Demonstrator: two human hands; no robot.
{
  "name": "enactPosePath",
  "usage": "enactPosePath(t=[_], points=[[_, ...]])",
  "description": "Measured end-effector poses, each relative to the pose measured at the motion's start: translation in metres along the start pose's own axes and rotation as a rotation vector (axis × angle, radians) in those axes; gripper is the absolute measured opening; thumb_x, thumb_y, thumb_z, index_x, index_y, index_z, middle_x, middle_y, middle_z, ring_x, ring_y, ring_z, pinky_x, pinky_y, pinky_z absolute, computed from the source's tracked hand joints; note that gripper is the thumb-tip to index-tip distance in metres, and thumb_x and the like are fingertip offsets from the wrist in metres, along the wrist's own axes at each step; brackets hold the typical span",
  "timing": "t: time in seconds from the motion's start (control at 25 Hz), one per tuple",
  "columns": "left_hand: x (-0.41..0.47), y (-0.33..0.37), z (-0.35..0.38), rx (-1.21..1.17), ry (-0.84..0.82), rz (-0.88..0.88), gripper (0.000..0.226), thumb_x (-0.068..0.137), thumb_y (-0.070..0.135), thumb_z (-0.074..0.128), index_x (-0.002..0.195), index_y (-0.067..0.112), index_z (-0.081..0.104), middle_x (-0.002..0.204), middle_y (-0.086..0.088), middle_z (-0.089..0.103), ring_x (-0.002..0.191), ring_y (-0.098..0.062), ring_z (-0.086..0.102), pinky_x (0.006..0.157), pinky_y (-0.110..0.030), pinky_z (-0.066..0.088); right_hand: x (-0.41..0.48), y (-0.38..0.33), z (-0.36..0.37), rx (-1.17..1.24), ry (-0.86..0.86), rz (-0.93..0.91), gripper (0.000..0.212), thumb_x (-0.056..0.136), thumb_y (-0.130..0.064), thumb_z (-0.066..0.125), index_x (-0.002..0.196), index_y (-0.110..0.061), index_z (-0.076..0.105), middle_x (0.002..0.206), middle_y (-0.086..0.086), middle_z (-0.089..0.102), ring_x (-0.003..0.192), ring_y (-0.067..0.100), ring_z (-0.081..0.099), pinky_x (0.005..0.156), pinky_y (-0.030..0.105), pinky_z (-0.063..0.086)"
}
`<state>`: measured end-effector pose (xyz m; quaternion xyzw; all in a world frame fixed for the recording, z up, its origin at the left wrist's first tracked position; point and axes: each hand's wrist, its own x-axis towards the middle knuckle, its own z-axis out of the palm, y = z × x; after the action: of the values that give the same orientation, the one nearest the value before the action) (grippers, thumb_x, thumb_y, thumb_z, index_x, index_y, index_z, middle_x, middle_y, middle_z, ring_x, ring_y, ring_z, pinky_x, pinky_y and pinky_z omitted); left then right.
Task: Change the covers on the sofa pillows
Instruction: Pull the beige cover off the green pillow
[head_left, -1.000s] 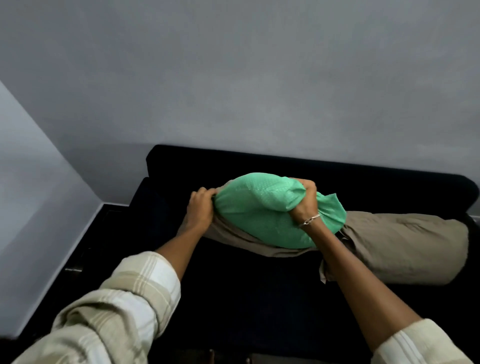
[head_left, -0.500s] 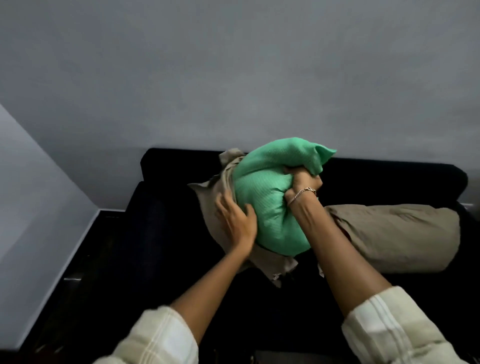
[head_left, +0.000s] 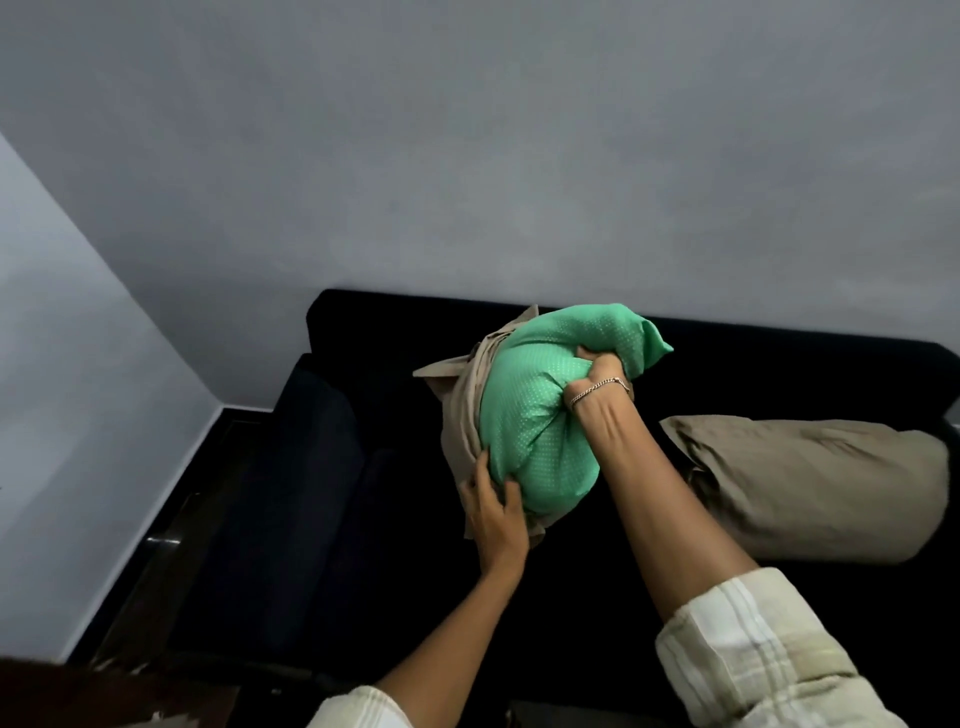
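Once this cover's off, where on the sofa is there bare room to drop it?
Freest: the seat left of the left hand, bordered by the armrest and backrest. A strip of seat also shows bare under both forearms. Crowded: the right side, where the beige pillow lies, and the middle, filled by the green pillow and its bunched cover.

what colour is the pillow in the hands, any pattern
The pillow is green with fine pale dots, clearest in the head view.
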<state>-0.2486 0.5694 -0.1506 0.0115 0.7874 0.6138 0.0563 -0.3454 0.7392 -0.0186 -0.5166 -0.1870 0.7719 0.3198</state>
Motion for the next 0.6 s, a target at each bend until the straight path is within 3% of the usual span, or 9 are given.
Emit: enactPosePath(t=[0.12, 0.16, 0.24, 0.28, 0.36, 0.44, 0.52, 0.6], points=[[0.014, -0.006, -0.008, -0.098, -0.004, 0.021, 0.037, 0.095, 0.019, 0.062, 0.131, 0.014, 0.059, 0.117, -0.001, 0.064, 0.108, -0.01, 0.061, 0.091, -0.025, 0.049, 0.063, 0.006, -0.004, -0.04, -0.052, 0.032, 0.097, 0.007, 0.013, 0.073, 0.1, -0.014, 0.068, 0.099, 0.014, 0.073, 0.076, 0.038, 0.071, 0.062, 0.068, 0.05], [0.02, -0.003, -0.009, -0.132, -0.001, -0.012, 0.031, 0.093, 0.009, 0.063, 0.124, 0.01, 0.063, 0.111, 0.0, 0.068, 0.103, -0.01, 0.064, 0.089, -0.026, 0.051, 0.057, 0.003, -0.01, -0.088, -0.089, 0.018, 0.095, 0.009, 0.01, 0.078, 0.1, -0.013, 0.066, 0.1, 0.014, 0.073, 0.078, 0.037, 0.071, 0.063, 0.066, 0.051], [0.036, 0.012, -0.008, -0.127, 0.089, -0.061, 0.021, 0.091, -0.003, 0.058, 0.106, 0.003, 0.07, 0.094, -0.004, 0.072, 0.089, -0.017, 0.066, 0.077, -0.025, 0.048, 0.005, -0.006, -0.021, -0.273, -0.105, -0.052, 0.066, 0.037, 0.0, 0.088, 0.095, -0.011, 0.058, 0.102, 0.011, 0.069, 0.087, 0.032, 0.069, 0.075, 0.059, 0.055], [0.048, 0.02, -0.007, -0.12, 0.13, -0.083, 0.019, 0.092, -0.003, 0.055, 0.102, 0.0, 0.071, 0.091, -0.008, 0.072, 0.085, -0.02, 0.065, 0.072, -0.023, 0.044, -0.01, -0.008, -0.026, -0.392, -0.107, -0.085, 0.063, 0.051, -0.009, 0.089, 0.102, -0.011, 0.052, 0.108, 0.01, 0.064, 0.094, 0.03, 0.066, 0.084, 0.055, 0.054], [0.074, 0.031, -0.005, -0.131, 0.135, -0.117, 0.021, 0.096, 0.004, 0.052, 0.107, -0.001, 0.07, 0.098, -0.009, 0.071, 0.09, -0.02, 0.064, 0.075, -0.021, 0.044, -0.016, -0.011, -0.036, -0.662, -0.161, -0.149, 0.097, 0.058, -0.032, 0.09, 0.131, -0.009, 0.03, 0.128, 0.009, 0.05, 0.113, 0.029, 0.055, 0.1, 0.051, 0.047], [0.103, 0.035, 0.0, -0.103, 0.092, -0.095, 0.025, 0.097, 0.012, 0.053, 0.111, -0.001, 0.069, 0.107, -0.011, 0.071, 0.1, -0.025, 0.065, 0.087, -0.03, 0.051, -0.01, -0.014, -0.044, -0.996, -0.277, -0.284, 0.135, 0.053, -0.051, 0.089, 0.149, -0.017, -0.001, 0.152, 0.018, 0.026, 0.136, 0.033, 0.037, 0.112, 0.05, 0.034], [0.133, 0.035, 0.007, -0.014, 0.064, -0.002, 0.03, 0.092, 0.02, 0.052, 0.103, 0.0, 0.071, 0.1, -0.015, 0.072, 0.096, -0.031, 0.067, 0.087, -0.041, 0.053, -0.008, -0.013, -0.049, -1.267, -0.449, -0.394, 0.152, 0.048, -0.06, 0.087, 0.146, -0.032, -0.026, 0.158, 0.024, 0.003, 0.145, 0.036, 0.017, 0.118, 0.048, 0.022], [0.148, 0.043, 0.008, 0.083, 0.031, 0.119, 0.027, 0.087, 0.021, 0.054, 0.092, 0.001, 0.071, 0.086, -0.015, 0.069, 0.083, -0.032, 0.066, 0.078, -0.04, 0.052, -0.01, -0.006, -0.05, -1.619, -0.566, -0.539, 0.155, 0.04, -0.069, 0.084, 0.135, -0.049, -0.037, 0.154, 0.031, -0.016, 0.146, 0.042, -0.001, 0.117, 0.054, 0.014]])
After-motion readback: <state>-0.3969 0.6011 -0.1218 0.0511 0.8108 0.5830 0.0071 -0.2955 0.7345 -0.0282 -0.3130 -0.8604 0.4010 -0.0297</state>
